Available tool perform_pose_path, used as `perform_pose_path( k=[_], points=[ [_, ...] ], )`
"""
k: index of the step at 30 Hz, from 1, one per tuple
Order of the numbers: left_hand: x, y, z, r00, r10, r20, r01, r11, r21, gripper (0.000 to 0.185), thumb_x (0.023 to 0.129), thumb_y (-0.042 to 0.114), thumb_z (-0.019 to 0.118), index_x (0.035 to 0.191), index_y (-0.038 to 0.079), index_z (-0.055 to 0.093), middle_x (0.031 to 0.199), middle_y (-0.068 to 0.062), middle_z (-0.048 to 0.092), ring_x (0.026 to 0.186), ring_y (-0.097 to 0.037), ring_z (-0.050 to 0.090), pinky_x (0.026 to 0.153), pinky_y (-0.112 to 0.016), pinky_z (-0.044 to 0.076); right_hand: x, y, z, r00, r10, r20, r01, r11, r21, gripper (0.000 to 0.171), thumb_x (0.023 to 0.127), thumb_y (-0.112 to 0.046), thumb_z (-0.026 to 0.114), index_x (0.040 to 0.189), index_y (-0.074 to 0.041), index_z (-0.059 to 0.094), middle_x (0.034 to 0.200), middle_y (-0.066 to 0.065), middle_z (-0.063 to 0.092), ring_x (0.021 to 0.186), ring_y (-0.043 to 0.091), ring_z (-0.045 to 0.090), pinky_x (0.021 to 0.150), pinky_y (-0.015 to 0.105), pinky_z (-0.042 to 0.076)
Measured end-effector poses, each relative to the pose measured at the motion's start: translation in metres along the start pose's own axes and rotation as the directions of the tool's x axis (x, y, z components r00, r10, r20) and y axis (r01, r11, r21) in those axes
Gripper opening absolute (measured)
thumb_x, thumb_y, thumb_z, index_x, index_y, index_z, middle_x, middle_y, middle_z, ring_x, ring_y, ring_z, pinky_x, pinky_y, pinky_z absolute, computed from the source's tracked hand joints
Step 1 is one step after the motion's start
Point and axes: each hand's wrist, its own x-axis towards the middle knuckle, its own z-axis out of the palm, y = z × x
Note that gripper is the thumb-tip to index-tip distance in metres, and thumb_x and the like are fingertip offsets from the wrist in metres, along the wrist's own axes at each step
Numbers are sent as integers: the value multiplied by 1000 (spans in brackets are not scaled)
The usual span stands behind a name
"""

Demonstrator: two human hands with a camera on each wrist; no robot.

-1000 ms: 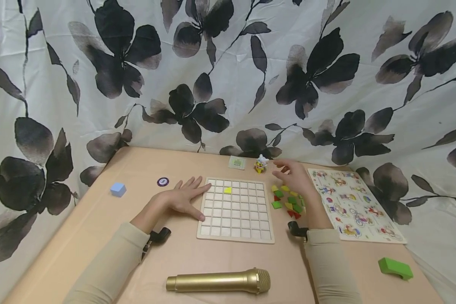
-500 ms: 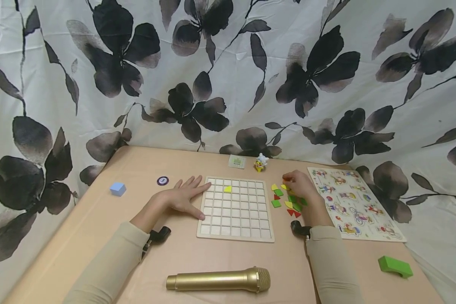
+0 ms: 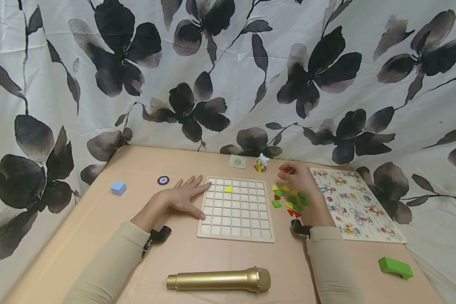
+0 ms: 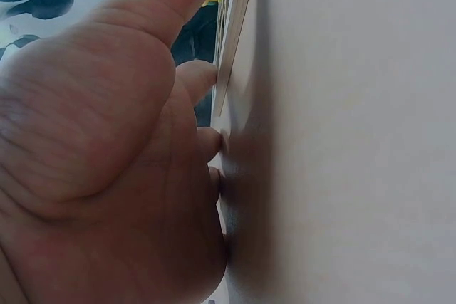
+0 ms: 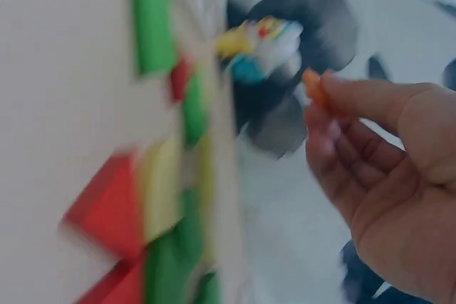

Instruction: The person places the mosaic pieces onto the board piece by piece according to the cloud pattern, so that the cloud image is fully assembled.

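Note:
A white grid board [image 3: 235, 215] lies flat on the table, with one yellow piece [image 3: 228, 189] in a square of its second row. My left hand [image 3: 180, 199] rests with spread, straight fingers at the board's left edge; in the left wrist view its thumb touches the wooden rim [image 4: 235, 40]. Above the far side of the loose pieces, my right hand [image 3: 300, 179] pinches a small orange piece [image 5: 317, 89] between thumb and fingertips. Its exact shape is blurred. Below lie several green, yellow and red pieces [image 3: 276, 204], some partly hidden by the right hand.
A small toy figure [image 3: 261, 163] and a pale green card [image 3: 237, 162] stand behind the board. To the right are a picture board [image 3: 349, 202] and a green block [image 3: 395, 267]. A gold microphone [image 3: 218, 281] lies in front; a blue cube [image 3: 118, 188] and round chip [image 3: 163, 180] are left.
My right hand came down to the loose pieces, took hold of the orange piece and rose slightly with it. The left hand stays at the board's edge.

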Motion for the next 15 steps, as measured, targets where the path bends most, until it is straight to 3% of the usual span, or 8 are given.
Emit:
perform_pose_path(
  k=[3, 7, 10, 15],
  points=[
    [0, 0, 0, 1000, 0, -1, 0, 1000, -4, 118, 76, 71, 79, 168, 28, 20, 176, -16, -3, 162, -41, -7, 125, -69, -6, 1, -21, 5, 999, -35, 23, 33, 995, 89, 26, 98, -9, 72, 123, -3, 72, 110, 17, 75, 87, 25, 69, 77, 36, 62],
    [0, 1, 1, 1000, -2, -1, 2, 1000, -10, 117, 76, 71, 79, 168, 28, 20, 176, -16, -3, 162, -41, -7, 125, -70, -6, 3, -39, 23, 990, -96, 106, 73, 977, 201, 32, 98, -2, 70, 129, 2, 69, 119, 21, 71, 94, 24, 71, 82, 25, 61],
    [0, 2, 1, 1000, -3, 4, 3, 1000, -14, 117, 76, 70, 79, 168, 28, 20, 176, -16, -3, 162, -41, -8, 125, -69, -6, 5, -47, 39, 977, -135, 165, 95, 968, 231, 32, 97, -1, 71, 128, 5, 69, 116, 20, 69, 95, 22, 70, 80, 20, 59],
    [0, 2, 0, 1000, -7, 2, 7, 1000, -13, 117, 76, 70, 80, 168, 28, 19, 176, -16, -4, 162, -41, -8, 125, -69, -6, 8, -57, 60, 958, -170, 232, 123, 971, 204, 27, 93, -3, 76, 120, 2, 73, 108, 16, 72, 90, 19, 68, 77, 21, 57]
  ],
)
